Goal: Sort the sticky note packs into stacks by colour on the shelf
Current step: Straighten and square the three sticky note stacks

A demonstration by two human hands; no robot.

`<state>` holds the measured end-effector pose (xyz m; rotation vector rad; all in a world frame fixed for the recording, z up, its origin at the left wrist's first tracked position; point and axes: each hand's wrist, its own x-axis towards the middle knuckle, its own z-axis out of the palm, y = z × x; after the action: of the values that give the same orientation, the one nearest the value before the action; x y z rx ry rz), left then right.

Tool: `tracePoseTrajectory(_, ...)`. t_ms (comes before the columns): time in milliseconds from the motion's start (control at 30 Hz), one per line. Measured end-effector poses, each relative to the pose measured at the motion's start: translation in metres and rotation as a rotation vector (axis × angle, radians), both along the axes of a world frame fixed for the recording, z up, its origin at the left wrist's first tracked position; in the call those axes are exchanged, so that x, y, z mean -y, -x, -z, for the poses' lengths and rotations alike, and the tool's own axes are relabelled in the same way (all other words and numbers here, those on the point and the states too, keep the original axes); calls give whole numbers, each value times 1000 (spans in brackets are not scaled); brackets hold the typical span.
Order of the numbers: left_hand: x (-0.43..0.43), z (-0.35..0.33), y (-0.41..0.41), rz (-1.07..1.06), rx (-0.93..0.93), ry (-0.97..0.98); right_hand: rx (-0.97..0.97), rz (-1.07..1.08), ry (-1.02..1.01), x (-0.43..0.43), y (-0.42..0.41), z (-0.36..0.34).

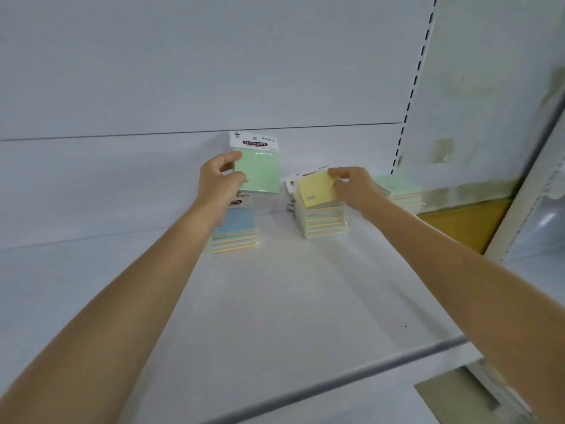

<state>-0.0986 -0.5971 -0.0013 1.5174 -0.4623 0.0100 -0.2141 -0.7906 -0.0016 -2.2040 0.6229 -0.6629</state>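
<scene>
My left hand holds a green sticky note pack upright in the air by its left edge, its white header card on top. Below that hand sits a short stack with a blue pack on top. My right hand pinches a yellow pack that lies tilted on top of the tall middle stack. Behind my right wrist, at the back right of the white shelf, stands a third stack topped by a green pack.
The shelf's grey back panel rises behind the stacks. A slotted upright borders the bay on the right, with a stained wall and a brown board beyond it. The shelf's front edge runs across the foreground.
</scene>
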Motion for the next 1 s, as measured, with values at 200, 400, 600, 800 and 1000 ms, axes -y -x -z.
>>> tracePoseTrajectory(200,21,2,19,-46,-12,6,-119,11,146,17,-17,18)
tracePoseTrajectory(400,40,4,32,-59,-29,56,-117,-85,101,27,-5,24)
tracePoseTrajectory(600,99,-7,54,25,-15,92,-188,-280,215,45,50,47)
tracePoseTrajectory(800,174,-15,84,127,22,3,-496,-344,407,57,93,61)
tracePoseTrajectory(1000,218,-9,96,155,36,-183,-493,-360,476,64,101,67)
